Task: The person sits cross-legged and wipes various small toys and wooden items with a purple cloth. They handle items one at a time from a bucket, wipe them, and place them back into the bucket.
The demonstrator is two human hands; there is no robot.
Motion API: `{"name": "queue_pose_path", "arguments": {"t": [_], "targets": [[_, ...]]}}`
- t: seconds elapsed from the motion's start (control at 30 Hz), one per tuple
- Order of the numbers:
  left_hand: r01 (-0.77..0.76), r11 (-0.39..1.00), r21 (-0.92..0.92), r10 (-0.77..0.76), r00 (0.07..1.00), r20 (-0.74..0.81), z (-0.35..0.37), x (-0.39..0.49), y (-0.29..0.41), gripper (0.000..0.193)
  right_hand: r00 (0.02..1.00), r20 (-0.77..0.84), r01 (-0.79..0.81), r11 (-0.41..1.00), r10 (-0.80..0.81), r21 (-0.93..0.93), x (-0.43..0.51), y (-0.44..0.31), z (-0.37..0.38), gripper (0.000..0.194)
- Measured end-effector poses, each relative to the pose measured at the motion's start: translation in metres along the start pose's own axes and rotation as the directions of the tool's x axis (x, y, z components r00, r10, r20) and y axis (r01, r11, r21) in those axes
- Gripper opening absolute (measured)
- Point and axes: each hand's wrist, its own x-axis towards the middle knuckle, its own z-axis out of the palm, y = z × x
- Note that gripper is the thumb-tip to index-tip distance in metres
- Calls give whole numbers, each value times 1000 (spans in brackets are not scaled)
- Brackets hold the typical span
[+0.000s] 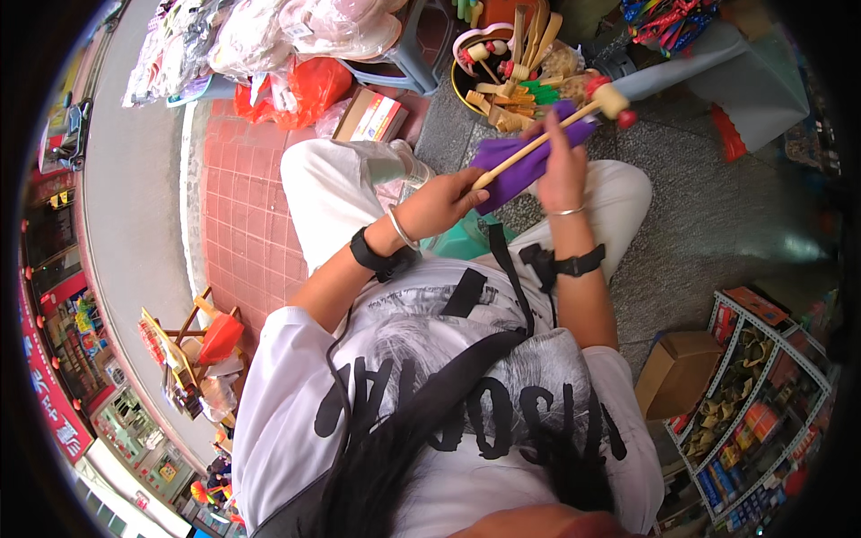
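Note:
My left hand (pixel 440 205) grips the lower end of a wooden massage hammer (pixel 521 158). Its light wooden head with red knobs points up and to the right. My right hand (pixel 564 168), slightly blurred, holds a purple cloth (pixel 511 171) against the handle, nearer the head. Part of the cloth hangs below the handle, between my knees. Just beyond the hammer head is a dark round tub with a yellow rim (pixel 460 94). It holds similar hammers (pixel 514 70), wooden sticks (pixel 538 40) and green and orange plastic pieces (pixel 535 91).
Plastic-wrapped slippers (pixel 336 27) lie on a blue-grey plastic stool (pixel 403 64) ahead left. A red plastic bag (pixel 313 91) and an open cardboard box (pixel 370 118) are near my left foot. Behind right, a cardboard box (pixel 679 370) adjoins a goods rack (pixel 746 390). A road (pixel 134 134) runs left.

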Motion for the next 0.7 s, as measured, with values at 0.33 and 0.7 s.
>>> {"name": "queue_pose_path", "arguments": {"t": [0.33, 0.7], "targets": [[78, 994, -76, -81, 996, -40, 0, 2, 7, 33, 998, 22, 52, 998, -51, -31, 20, -12, -4, 27], [-30, 995, -99, -32, 819, -574, -70, 6, -8, 25, 762, 608, 270, 744, 223, -612, 18, 18, 21, 41]]}}
